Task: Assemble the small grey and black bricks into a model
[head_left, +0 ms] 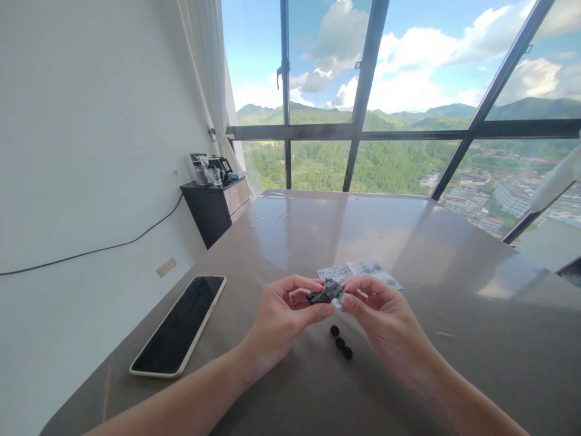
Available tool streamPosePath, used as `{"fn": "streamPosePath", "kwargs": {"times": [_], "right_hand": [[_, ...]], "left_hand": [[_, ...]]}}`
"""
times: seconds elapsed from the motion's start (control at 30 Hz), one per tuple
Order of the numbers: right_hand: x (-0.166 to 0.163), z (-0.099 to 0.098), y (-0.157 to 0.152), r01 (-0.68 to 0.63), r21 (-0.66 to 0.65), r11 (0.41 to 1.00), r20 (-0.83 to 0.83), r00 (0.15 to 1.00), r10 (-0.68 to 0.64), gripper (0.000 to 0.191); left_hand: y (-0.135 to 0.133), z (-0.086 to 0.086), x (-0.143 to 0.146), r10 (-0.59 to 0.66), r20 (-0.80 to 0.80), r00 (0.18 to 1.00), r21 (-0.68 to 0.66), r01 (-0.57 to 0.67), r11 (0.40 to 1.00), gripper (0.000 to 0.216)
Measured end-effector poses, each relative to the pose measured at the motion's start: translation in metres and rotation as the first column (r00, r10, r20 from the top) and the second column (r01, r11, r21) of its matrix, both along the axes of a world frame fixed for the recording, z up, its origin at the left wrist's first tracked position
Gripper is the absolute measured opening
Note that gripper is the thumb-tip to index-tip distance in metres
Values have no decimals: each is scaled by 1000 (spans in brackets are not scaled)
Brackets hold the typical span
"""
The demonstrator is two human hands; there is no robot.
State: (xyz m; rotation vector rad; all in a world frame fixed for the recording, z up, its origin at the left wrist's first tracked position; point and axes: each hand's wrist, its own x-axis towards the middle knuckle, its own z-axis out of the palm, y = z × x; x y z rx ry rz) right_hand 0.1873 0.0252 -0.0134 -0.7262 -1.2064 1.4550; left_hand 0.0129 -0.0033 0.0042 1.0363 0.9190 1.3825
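Between my two hands, just above the table, is a small dark grey toy brick model (327, 293) with a lighter piece at its right end. My left hand (284, 312) pinches its left side between thumb and fingers. On the right end, my right hand (379, 312) closes with thumb and index finger; the fingertips partly cover the model. Below the hands, three small black wheels (340, 343) lie in a short row on the table. A printed instruction sheet (376, 270) lies flat behind the hands, partly hidden by them.
A smartphone (179, 327) in a pale case lies on the left of the glossy brown table (481, 339). Beyond the table's far left edge, a dark cabinet (209, 212) carries a kettle (220, 166) and glassware. Large windows rise behind the table.
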Motion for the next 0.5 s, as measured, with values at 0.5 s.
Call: {"fn": "streamPosePath", "kwargs": {"times": [0.5], "right_hand": [[-4, 3, -7, -40, -73, 997, -57, 998, 36, 23]], "left_hand": [[-6, -2, 1, 94, -129, 987, 222, -64, 973, 18]]}}
